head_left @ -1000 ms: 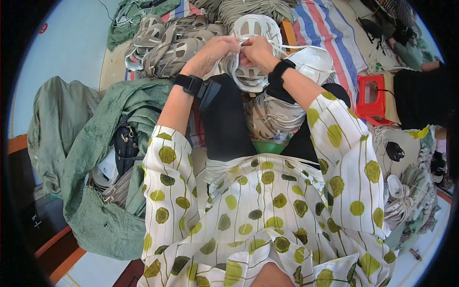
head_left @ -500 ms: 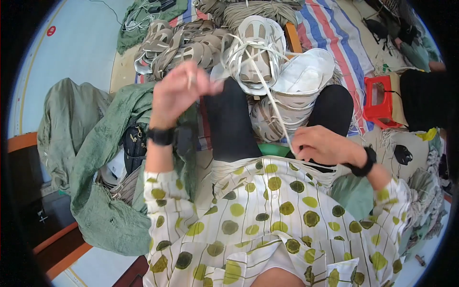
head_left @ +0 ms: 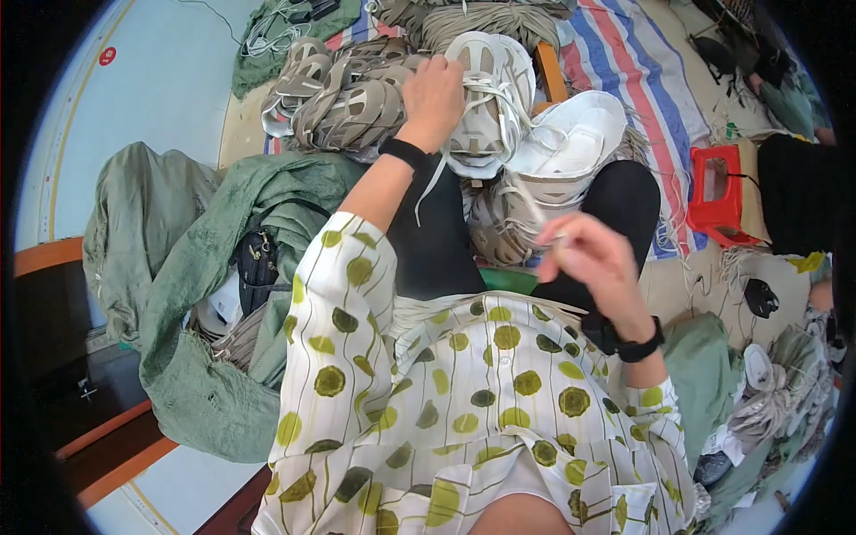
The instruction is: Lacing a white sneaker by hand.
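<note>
Left hand (head_left: pixel 434 94) moved up, gripping beige strappy sandal upper (head_left: pixel 486 98); right hand (head_left: pixel 593 263) pinches pale lace (head_left: pixel 526 192) taut, which might snag or slip.

Illumination is bright, even and diffuse, consistent with daylight or broad overhead light; no single source is identifiable. Shadows are soft and shallow, gathering only in the folds of the green sack (head_left: pixel 223 294) and under the piled shoe uppers (head_left: pixel 357 98). No strong glare; the white moulded piece (head_left: pixel 571 143) sits near overexposure with little surface detail. Colour is natural and saturated. Fisheye distortion is marked: straight stripes on the striped mat (head_left: pixel 642 80) bow toward the rim, and a black vignette closes off all corners. Centre sharpness is good. The right hand (head_left: pixel 593 259) shows motion blur, and the lace (head_left: pixel 526 192) it pinches is smeared. The left hand (head_left: pixel 437 94) is reasonably crisp.
</note>
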Motion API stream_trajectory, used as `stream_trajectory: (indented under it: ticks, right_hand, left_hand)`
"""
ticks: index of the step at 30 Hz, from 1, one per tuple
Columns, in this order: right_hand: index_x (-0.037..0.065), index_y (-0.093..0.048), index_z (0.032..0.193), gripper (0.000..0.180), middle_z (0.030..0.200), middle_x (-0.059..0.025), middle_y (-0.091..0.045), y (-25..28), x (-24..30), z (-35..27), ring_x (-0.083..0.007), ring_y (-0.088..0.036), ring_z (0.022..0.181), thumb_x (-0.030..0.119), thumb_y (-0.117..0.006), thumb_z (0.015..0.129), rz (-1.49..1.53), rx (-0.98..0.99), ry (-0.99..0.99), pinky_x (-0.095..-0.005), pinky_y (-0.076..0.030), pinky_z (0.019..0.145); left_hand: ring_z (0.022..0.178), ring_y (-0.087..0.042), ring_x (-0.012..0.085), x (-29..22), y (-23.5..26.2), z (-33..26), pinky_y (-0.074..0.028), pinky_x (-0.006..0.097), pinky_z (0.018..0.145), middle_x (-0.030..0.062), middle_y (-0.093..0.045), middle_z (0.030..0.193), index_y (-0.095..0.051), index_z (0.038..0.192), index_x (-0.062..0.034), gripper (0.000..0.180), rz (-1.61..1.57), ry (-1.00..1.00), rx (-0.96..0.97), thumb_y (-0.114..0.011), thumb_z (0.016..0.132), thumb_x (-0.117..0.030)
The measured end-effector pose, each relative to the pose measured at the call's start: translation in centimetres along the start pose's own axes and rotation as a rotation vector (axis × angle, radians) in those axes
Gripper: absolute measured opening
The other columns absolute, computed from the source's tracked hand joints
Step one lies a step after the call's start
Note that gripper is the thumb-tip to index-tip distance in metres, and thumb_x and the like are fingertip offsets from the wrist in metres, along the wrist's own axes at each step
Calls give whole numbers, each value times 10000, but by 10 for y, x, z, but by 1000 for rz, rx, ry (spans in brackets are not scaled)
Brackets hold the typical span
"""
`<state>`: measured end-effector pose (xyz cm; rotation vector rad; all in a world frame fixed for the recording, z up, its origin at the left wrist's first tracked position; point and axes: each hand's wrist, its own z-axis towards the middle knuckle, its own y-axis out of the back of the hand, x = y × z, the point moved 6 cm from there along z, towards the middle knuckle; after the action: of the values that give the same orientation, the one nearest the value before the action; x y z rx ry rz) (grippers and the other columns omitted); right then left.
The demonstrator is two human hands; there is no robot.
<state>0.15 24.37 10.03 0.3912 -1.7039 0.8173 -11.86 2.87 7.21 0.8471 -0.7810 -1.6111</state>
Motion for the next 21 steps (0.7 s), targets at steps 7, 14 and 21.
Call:
stream_trajectory:
  ticks: [7,14,21]
  right_hand:
    - [-36,-498,1048,242,1014,-100,-537,189,46,-132,-147,-510,925,95,-448,852,125,-622,267,-299,-405,836]
    - [-144,-410,993,208,1012,-232,-485,339,35,-329,-302,-468,971,0,-345,857,679,-705,692,-432,-330,970]
    - [-110,-455,914,127,897,-209,-517,338,-2,-378,-312,-494,914,-22,-412,833,747,-706,805,-461,-360,935]
  left_hand:
    - [734,-548,240,5,3,1,-416,364,614,70,-535,722,-486,802,-90,126,147,-23,-83,-562,702,-100]
    - [665,-568,300,33,-21,-13,-422,419,595,94,-581,702,-504,829,-69,115,-459,539,-190,-527,719,-91]
    - [673,-561,284,35,-24,-18,-428,395,612,83,-575,701,-527,815,-71,112,-490,541,-106,-538,705,-90]
